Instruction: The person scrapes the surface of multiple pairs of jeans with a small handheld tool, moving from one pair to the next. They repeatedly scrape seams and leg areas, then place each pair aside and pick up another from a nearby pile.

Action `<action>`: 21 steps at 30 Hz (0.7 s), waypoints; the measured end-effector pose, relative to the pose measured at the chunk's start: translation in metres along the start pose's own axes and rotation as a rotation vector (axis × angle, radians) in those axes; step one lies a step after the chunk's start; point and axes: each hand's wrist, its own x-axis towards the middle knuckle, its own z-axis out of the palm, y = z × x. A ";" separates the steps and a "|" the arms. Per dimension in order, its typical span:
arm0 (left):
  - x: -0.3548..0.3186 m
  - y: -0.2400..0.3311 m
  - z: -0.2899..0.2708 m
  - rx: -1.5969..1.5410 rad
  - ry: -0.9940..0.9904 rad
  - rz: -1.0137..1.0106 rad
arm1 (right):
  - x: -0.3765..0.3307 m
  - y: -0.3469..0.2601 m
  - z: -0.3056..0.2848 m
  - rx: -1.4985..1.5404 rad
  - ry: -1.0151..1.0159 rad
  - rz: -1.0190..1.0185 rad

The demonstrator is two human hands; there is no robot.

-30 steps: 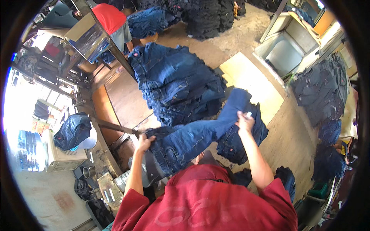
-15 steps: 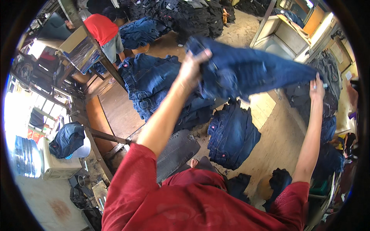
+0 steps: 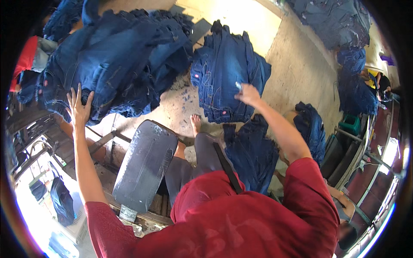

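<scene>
My left hand (image 3: 80, 106) is open, its fingers spread and resting on the near edge of a large heap of dark blue jeans (image 3: 124, 56). Over a smaller stack of jeans (image 3: 223, 73) is my right hand (image 3: 248, 94), closed with a small whitish object (image 3: 238, 85) poking out between thumb and fingers. I cannot make out its kind. Whether that hand touches the stack is unclear.
A worn dark padded board (image 3: 145, 165) stands beside my legs. Loose dark blue garments (image 3: 251, 150) lie near my right side, with another denim bundle (image 3: 310, 129) farther right. Grey garments (image 3: 331, 21) are piled far right. A person in red (image 3: 26, 58) is at left.
The jeans stretched in the air between my hands are no longer held up. My left hand has come down leftward onto the heap, my right hand inward over the stack. The view has shifted.
</scene>
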 end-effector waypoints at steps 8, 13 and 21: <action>0.024 -0.059 0.082 0.085 0.163 0.125 | -0.047 0.026 0.204 -0.302 0.226 0.064; 0.014 -0.016 0.014 0.185 0.149 0.077 | -0.063 0.067 0.206 -0.030 0.334 -0.207; -0.176 0.246 -0.096 -1.067 -0.209 0.175 | -0.076 0.043 0.056 0.498 0.720 -0.038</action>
